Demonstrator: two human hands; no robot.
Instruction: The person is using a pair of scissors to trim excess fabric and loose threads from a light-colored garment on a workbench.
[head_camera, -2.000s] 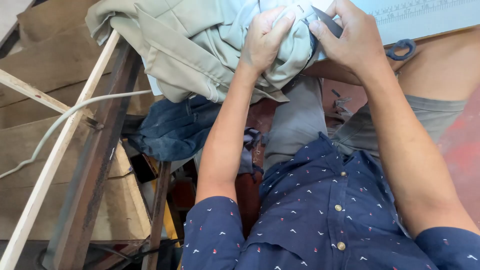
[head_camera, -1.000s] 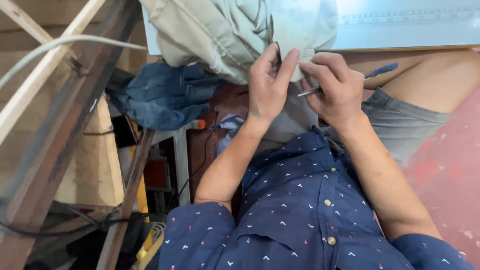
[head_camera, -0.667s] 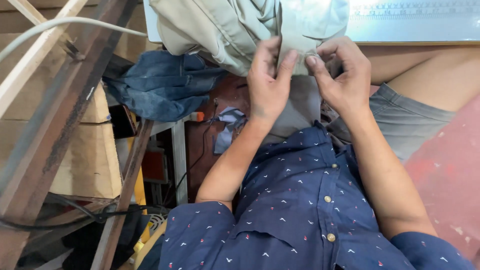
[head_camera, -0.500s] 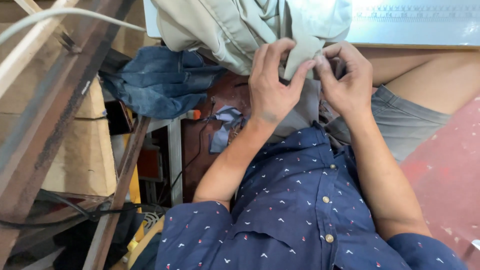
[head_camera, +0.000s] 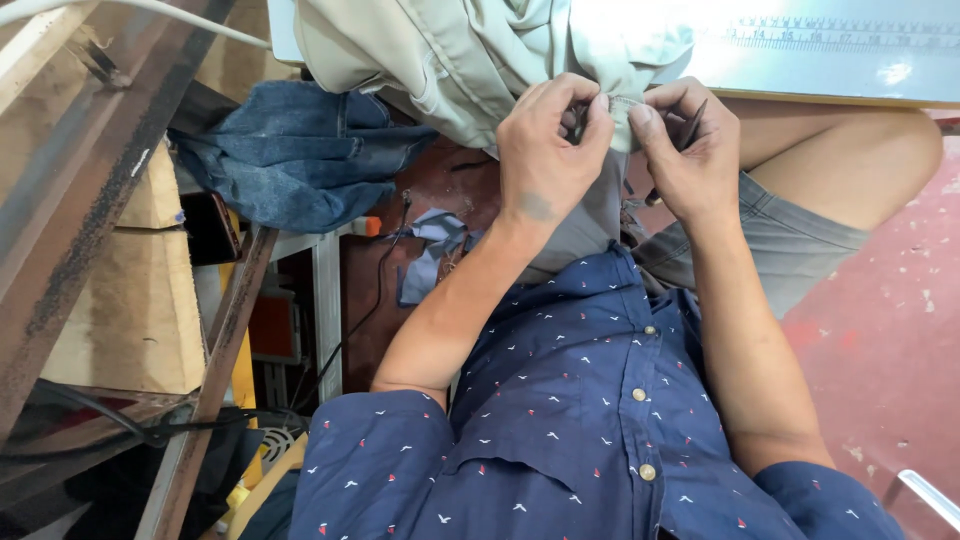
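both hands have closed in on one fold of cloth since two seconds ago.
left hand (head_camera: 545, 150) and right hand (head_camera: 690, 150) each pinch the edge of the pale green garment (head_camera: 470, 50), which hangs off the tabletop (head_camera: 850, 60) over the lap; the right also grips a small dark tool (head_camera: 692, 125). risk: a slipping tool could nick cloth or fingertip. no containers visible; blue denim (head_camera: 290, 150) lies left.

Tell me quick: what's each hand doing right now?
Left hand: closed, pinching the edge of the pale green garment.
Right hand: closed, pinching the same edge, with a thin dark tool in its fingers.
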